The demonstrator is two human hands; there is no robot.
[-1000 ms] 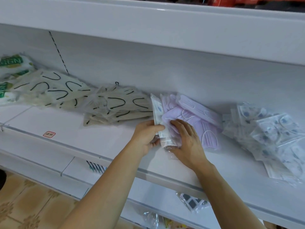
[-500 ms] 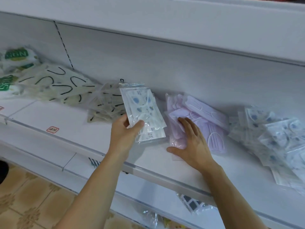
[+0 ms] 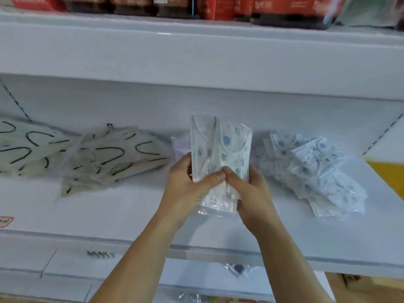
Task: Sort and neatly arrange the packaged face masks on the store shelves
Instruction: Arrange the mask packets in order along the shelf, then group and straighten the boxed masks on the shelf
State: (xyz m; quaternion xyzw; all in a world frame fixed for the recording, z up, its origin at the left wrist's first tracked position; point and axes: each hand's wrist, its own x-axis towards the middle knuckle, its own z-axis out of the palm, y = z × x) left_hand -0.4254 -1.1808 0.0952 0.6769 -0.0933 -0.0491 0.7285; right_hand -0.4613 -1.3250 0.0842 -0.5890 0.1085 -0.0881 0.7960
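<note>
I held a stack of blue-printed mask packs [image 3: 220, 154] upright above the white shelf [image 3: 131, 206]. My left hand [image 3: 188, 184] gripped its left edge, thumb across the front. My right hand [image 3: 251, 193] gripped its right edge and lower corner. A loose pile of matching packs [image 3: 317, 171] lay to the right; beige packs with black loops [image 3: 105, 158] lay to the left.
</note>
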